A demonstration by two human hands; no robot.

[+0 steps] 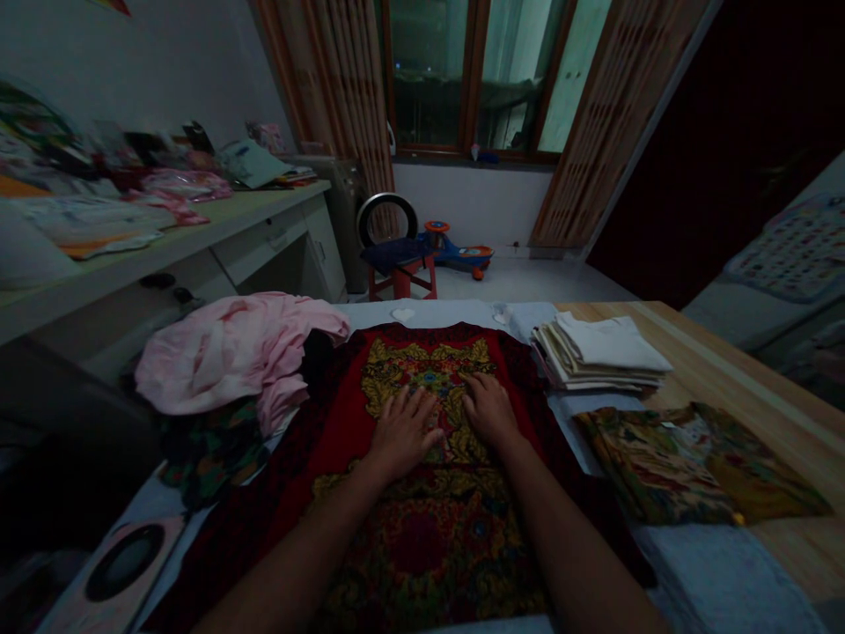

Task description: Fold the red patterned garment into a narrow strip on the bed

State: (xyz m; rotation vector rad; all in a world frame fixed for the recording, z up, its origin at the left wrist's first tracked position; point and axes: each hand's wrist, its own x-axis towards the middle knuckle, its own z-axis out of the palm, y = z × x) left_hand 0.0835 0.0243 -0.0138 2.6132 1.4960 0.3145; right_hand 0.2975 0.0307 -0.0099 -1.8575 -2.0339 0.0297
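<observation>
Head view: open hands [401, 433] flat on red cloth [415, 541] atop wooden table [739, 379], dim room.

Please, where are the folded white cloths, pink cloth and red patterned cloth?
Folded white cloths [611, 345]: head view, top of stack.
Pink cloth [224, 352]: head view, heap's middle.
Red patterned cloth [429, 359]: head view, gold centre.

Left hand [402, 431] and right hand [488, 409] lie flat on the red patterned cloth [422, 546], with free passage above it toward the far edge. A crumpled pink garment [224, 352] obstructs the left; a stack of folded white cloths [598, 352] and a folded floral cloth [700, 467] obstruct the right.
</observation>
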